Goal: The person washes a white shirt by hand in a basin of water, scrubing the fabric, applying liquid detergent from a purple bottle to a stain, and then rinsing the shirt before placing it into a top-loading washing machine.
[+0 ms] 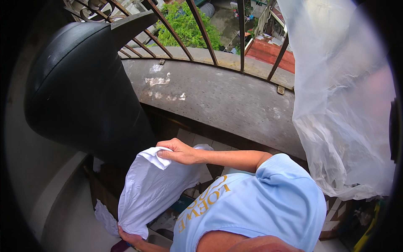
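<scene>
Item: white cloth [151, 193], held stretched over the balcony floor, below the ledge [218, 101]. Right hand [178, 152] was clenched on its top corner; left hand [130, 238] was gripping the bottom edge. For a clean fold, both corners were judged best kept pinched and the cloth kept taut, clear of the plastic sheet [344, 105].

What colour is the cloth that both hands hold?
The cloth is plain white, seen best in the head view.
</scene>
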`<action>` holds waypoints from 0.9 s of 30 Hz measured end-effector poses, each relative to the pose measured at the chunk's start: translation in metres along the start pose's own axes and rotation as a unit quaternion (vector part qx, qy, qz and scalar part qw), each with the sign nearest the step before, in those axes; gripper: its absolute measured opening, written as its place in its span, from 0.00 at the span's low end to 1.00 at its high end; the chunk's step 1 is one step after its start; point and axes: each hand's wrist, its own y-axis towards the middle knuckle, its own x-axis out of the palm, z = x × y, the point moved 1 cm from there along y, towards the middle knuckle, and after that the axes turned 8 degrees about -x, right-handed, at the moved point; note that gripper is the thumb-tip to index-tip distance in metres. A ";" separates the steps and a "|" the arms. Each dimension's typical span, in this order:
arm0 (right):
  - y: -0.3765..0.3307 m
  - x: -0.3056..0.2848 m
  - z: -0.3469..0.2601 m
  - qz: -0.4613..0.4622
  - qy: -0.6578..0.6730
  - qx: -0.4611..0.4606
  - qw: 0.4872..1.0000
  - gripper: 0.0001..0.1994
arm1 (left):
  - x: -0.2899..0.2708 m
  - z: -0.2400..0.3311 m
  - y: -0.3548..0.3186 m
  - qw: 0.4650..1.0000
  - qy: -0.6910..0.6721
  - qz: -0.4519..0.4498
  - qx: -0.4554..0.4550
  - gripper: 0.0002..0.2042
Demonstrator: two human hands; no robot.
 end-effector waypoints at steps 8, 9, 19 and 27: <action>0.016 -0.013 0.037 0.046 -0.020 0.066 0.997 0.14 | -0.008 -0.003 0.005 0.984 0.130 0.111 0.038 0.11; 0.023 -0.015 0.036 0.047 -0.028 0.070 0.996 0.14 | -0.010 -0.004 0.008 0.972 0.148 0.172 0.061 0.11; 0.079 -0.010 0.054 -0.007 -0.032 0.204 0.978 0.12 | -0.021 0.018 0.014 0.982 0.122 0.135 0.048 0.11; 0.094 0.008 0.059 0.056 -0.057 0.233 0.969 0.15 | -0.053 0.021 0.032 0.984 0.166 -0.042 0.058 0.11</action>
